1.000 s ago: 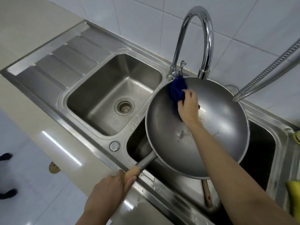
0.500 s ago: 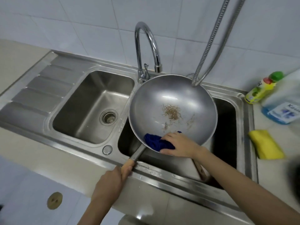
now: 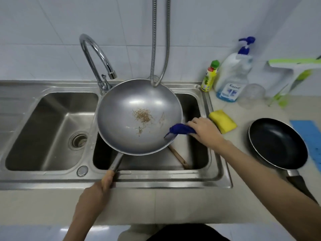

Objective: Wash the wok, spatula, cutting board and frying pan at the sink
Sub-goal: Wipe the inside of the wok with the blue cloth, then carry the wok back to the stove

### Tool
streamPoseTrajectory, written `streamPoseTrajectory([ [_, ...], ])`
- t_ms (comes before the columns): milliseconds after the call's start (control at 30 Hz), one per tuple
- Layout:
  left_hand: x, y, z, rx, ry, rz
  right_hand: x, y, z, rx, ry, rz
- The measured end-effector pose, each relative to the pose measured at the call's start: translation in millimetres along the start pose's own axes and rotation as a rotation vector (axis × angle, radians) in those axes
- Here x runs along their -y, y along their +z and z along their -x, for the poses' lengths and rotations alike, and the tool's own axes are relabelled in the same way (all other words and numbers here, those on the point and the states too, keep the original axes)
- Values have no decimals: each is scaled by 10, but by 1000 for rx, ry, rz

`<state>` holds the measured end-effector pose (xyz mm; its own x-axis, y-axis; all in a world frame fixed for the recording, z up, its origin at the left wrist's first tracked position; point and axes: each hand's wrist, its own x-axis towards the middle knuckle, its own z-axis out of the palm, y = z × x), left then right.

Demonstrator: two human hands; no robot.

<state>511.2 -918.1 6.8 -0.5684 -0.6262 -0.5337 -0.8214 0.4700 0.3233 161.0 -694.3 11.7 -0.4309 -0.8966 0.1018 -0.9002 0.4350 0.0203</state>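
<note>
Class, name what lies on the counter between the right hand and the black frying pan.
In the head view, a yellow sponge lies between the right hand and the frying pan.

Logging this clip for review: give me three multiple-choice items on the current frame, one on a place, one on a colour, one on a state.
1. Where is the frying pan?
A. On the counter right of the sink
B. In the left basin
C. Under the faucet

2. What colour is the cloth?
A. Yellow
B. Blue
C. White

3. What state is the wok in?
A. Spotless
B. Full of water
C. Brown residue inside

Answers:
1 A, it lies beside the sponge.
2 B, the right hand holds it at the wok's rim.
3 C, specks mark its middle while the left hand grips the handle.
</note>
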Motion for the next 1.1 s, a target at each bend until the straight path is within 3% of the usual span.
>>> streamPoseTrajectory([
  [100,-41,10,21,-5,-10,26,-313,-70,486,-138,364,-23],
  [167,-83,-15,58,-3,14,1,-406,-50,770,-96,529,-13],
  [300,-124,-65,103,11,74,-96,-369,133,1172,82,730,28],
  [400,-123,-58,120,12,104,-174,-141,165,1203,-71,888,-115],
  [467,-138,-53,131,-4,104,-158,119,148,1111,-184,867,-131],
  [533,-161,-48,137,-30,73,-89,410,131,976,-252,707,-210],
  [600,-176,-58,148,-34,42,-24,717,114,771,-115,641,-468],
  [667,-180,-72,172,-27,29,49,930,123,503,65,761,-798],
  [733,-146,-92,165,-22,7,124,1035,225,213,125,918,-1039],
  [933,52,-118,42,29,-36,238,1051,494,-132,30,1235,-1242],
  [1100,196,-162,-14,100,28,243,1116,411,-110,103,1272,-1335],
])
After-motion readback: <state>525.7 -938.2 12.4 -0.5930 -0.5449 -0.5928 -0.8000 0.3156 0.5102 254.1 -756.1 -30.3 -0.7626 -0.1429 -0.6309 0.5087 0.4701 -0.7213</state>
